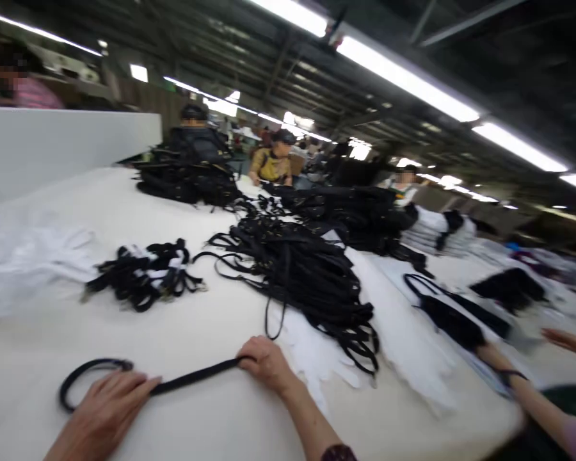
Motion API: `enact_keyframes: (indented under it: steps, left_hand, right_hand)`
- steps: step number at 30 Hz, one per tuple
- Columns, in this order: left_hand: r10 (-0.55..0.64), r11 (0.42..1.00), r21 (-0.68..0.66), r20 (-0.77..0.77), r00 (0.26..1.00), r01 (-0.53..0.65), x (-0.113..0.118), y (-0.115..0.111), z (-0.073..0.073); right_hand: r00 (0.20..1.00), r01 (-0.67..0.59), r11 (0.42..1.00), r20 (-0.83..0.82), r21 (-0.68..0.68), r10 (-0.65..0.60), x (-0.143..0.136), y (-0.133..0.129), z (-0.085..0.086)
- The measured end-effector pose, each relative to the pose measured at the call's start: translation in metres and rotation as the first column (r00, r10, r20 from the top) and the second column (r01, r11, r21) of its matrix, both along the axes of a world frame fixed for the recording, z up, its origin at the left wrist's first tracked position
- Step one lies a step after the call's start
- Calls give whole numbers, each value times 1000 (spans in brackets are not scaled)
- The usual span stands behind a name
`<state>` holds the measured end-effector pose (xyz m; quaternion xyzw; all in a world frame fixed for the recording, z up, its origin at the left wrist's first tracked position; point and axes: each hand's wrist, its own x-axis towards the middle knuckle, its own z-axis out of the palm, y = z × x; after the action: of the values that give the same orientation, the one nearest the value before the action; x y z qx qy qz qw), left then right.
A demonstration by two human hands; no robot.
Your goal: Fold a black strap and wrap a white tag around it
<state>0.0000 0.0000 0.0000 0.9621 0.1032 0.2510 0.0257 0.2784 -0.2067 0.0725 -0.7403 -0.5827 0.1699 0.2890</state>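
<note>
A black strap (196,376) lies stretched over the white table near its front edge, its left end curving into a loop. My left hand (108,406) rests on the strap beside the loop, fingers pressed together over it. At the strap's right end, my right hand (264,363) is closed round it. Behind my hands is a large heap of black straps (302,269). To the left sits a smaller bunch of black straps with white tags (146,272).
White sheets (398,326) lie right of the heap. A co-worker's hands (496,362) touch a black piece (448,320) at the right. Clear plastic (24,262) lies at the left. More black piles (187,173) and several people stand behind.
</note>
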Motion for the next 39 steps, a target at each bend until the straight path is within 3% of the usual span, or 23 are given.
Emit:
enact_keyframes:
  steps: [2, 6, 10, 15, 20, 25, 29, 32, 37, 39]
  left_hand:
    - [59, 997, -35, -93, 994, -63, -17, -4, 4]
    - [176, 978, -89, -134, 975, -189, -16, -8, 19]
    - [139, 984, -88, -157, 978, -154, -25, 7, 19]
    - [107, 945, -271, -278, 954, -185, -33, 23, 11]
    - [123, 917, -330, -305, 944, -226, -25, 20, 18]
    - [170, 922, -281, -322, 931, -265, -11, 17, 26]
    - [125, 944, -260, -279, 952, -201, 11, 6, 30]
    - [49, 954, -278, -217, 975, -110, 28, -4, 14]
    - [47, 947, -313, -98, 994, -76, 53, 8, -46]
    - [72, 946, -308, -116, 991, -104, 61, 17, -60]
  right_hand:
    - [998, -53, 999, -17, 1, 53, 10, 10, -13]
    - [998, -37, 998, 51, -42, 39, 19, 14, -27]
    - [997, -23, 998, 72, -51, 27, 19, 10, -27]
    - [997, -28, 999, 72, -45, 31, 17, 11, -27]
    - [993, -9, 999, 114, -46, 14, 14, 11, -29]
    - [986, 15, 998, 166, -61, -4, 10, 9, -31]
    - [984, 45, 998, 173, -47, -36, 8, 7, -32]
    - [979, 70, 997, 197, -43, -60, 7, 2, -36]
    - [959, 118, 992, 264, -54, -99, 9, -1, -50]
    - [953, 139, 989, 279, -56, -119, 8, -1, -53]
